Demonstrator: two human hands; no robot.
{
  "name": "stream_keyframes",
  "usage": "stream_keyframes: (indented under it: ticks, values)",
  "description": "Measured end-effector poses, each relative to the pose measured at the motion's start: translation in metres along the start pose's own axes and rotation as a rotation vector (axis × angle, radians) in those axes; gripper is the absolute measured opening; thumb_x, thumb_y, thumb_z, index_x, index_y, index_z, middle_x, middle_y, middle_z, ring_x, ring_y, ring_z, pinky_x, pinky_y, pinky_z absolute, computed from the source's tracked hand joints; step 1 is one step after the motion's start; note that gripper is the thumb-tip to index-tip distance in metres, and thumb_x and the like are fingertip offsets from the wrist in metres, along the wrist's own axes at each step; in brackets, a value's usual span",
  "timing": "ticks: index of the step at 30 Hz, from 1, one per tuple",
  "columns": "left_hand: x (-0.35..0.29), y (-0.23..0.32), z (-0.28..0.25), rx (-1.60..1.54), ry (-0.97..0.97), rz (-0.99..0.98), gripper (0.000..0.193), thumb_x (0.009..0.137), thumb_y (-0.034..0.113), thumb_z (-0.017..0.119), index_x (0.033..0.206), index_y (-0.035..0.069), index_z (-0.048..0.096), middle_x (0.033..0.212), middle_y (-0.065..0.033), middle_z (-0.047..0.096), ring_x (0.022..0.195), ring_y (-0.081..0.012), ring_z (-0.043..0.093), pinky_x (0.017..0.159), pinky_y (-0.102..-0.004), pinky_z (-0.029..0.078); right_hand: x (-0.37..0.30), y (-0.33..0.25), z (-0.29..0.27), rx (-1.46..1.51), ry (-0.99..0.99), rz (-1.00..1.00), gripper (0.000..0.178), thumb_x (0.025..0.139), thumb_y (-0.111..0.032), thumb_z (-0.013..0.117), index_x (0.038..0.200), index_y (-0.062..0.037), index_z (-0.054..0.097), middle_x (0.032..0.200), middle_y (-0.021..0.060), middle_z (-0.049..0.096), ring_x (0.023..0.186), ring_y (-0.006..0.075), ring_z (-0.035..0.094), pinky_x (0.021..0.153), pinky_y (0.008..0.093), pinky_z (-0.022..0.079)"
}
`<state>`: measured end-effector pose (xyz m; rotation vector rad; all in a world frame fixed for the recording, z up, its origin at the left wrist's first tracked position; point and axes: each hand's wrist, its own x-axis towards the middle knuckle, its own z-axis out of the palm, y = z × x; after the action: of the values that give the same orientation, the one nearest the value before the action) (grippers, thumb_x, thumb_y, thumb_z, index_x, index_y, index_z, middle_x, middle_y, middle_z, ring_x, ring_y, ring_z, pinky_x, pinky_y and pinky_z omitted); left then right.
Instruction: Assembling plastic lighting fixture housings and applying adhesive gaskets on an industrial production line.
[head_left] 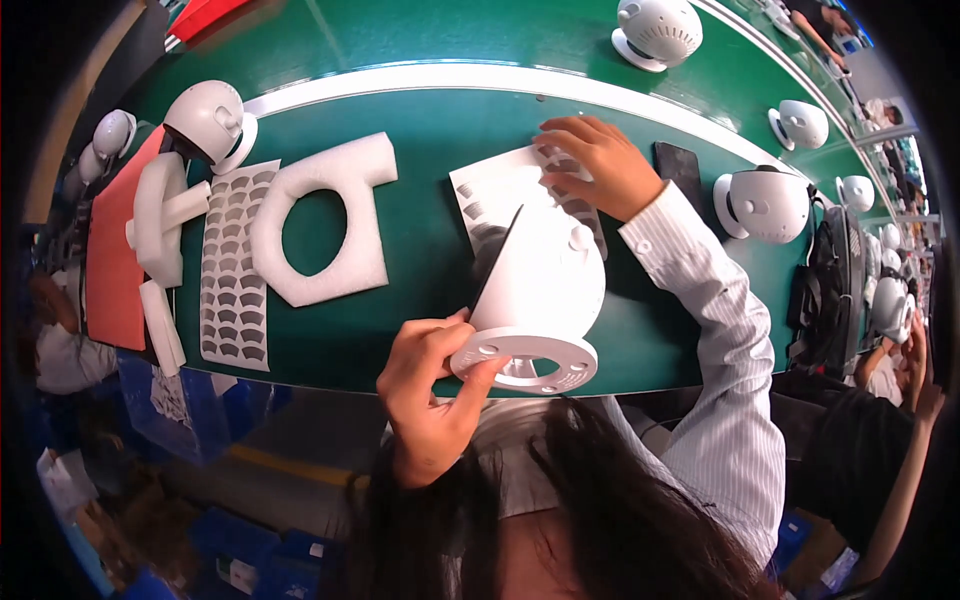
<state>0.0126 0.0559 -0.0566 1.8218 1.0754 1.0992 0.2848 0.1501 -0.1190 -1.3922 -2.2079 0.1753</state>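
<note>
My left hand grips a white rounded device by its ring-shaped base, thumb on the ring's underside. The device is tilted, base toward me, its dark flat face turned left. Beyond it lies a white sheet of grey fan-shaped stickers, partly hidden by the device and my hand. Over that sheet's right part is my right hand, fingers apart and bent, thumb and fingertips at the stickers. No sticker shows between them.
Left on the green table are another sticker sheet, a white foam piece with a round hole, more foam and a white device. Right are a dark flat object, another device and a black bag.
</note>
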Motion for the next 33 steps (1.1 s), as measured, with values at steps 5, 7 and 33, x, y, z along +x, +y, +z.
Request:
stream_keyframes:
  ticks: [5,7,33]
  values:
    - [0.002,-0.005,0.007,-0.049,0.011,-0.146,0.027,0.066,-0.001,0.075,0.089,-0.003,0.06,0.083,-0.0134,0.06,0.07,-0.0215,0.06,0.055,-0.0269,0.049,0.004,0.012,0.004,0.099,-0.123,0.225,0.04,0.071,-0.011,0.07,0.108,-0.0053,0.056,0.101,0.0131,0.057,0.094,0.0328,0.056,0.082,0.0388,0.046]
    - [0.005,-0.004,0.008,0.045,-0.01,-0.095,0.027,0.065,0.001,0.077,0.087,-0.001,0.061,0.077,-0.0114,0.06,0.067,-0.021,0.058,0.054,-0.0292,0.047,0.006,0.008,-0.001,0.132,-0.174,0.289,0.039,0.071,-0.011,0.07,0.107,-0.0052,0.057,0.097,0.0131,0.058,0.088,0.0319,0.058,0.079,0.0383,0.047]
    - [0.021,0.004,0.012,0.178,-0.072,0.045,0.029,0.064,0.0,0.076,0.088,-0.003,0.061,0.078,-0.0117,0.061,0.067,-0.0218,0.058,0.058,-0.0286,0.047,0.019,0.03,-0.05,0.337,-0.319,0.145,0.013,0.072,0.002,0.067,0.083,0.0017,0.061,0.082,0.0114,0.062,0.074,0.0225,0.064,0.068,0.0305,0.051]
